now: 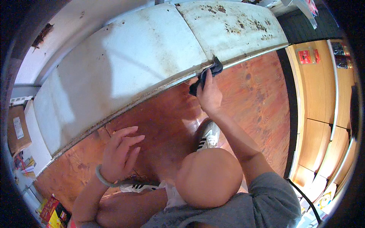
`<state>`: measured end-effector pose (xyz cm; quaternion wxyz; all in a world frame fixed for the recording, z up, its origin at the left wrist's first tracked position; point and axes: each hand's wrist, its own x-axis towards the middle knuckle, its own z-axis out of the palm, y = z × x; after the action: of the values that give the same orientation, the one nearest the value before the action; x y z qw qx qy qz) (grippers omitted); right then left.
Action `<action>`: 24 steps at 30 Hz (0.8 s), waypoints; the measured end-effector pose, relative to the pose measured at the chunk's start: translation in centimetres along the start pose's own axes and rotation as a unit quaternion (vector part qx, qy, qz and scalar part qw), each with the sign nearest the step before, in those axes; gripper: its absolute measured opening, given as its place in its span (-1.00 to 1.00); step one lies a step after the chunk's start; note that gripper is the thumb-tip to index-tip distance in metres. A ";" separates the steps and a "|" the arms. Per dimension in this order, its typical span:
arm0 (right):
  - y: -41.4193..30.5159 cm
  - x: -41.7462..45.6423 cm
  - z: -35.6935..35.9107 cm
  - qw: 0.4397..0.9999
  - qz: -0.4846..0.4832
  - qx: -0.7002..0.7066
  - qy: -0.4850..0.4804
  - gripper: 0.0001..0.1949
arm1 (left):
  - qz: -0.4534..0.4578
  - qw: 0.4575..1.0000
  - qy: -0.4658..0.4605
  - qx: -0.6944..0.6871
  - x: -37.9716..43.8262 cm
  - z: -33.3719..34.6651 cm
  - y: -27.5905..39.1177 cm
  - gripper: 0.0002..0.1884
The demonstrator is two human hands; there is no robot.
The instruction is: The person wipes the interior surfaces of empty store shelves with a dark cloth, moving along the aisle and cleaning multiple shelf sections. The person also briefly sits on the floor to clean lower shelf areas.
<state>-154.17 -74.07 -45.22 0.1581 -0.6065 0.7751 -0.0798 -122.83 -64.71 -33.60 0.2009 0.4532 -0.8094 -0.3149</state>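
Note:
My right hand (210,94) grips a dark cloth (212,69) and presses it against the front edge of a worn white shelf board (137,57), close to the seam between two panels. Rust-brown spots and stains mark the right panel (242,25). Dirt lines the front lip (148,94) of the shelf. My left hand (122,151), with a greenish bracelet at its wrist, hovers over the reddish wood floor with fingers apart and nothing in it.
My bent knee (209,178) and sneakers (209,136) are below the hands. At the right stand wooden shelves (316,99) with a red-labelled container (308,56). A cardboard box (18,128) sits at the far left, and colourful packages (54,213) lie at the lower left.

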 end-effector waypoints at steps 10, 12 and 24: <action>-8.5 -5.4 3.6 0.962 -0.226 -0.056 -0.140 -0.40 | 0.009 1.000 0.005 -0.007 -0.1 0.1 0.2 -0.72; -8.0 -4.6 1.8 0.949 -0.253 -0.098 -0.159 -0.43 | 0.002 1.000 -0.001 -0.013 -0.2 -0.2 0.4 -0.71; 0.6 0.5 -0.6 0.964 -0.260 -0.053 0.005 -0.51 | 0.089 0.984 -0.126 -0.083 -6.4 3.5 -0.1 -0.70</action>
<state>-155.08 -74.44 -44.92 0.0963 -0.7940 0.5949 -0.0799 -121.61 -58.09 -36.45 0.1614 0.3174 -0.8367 -0.4162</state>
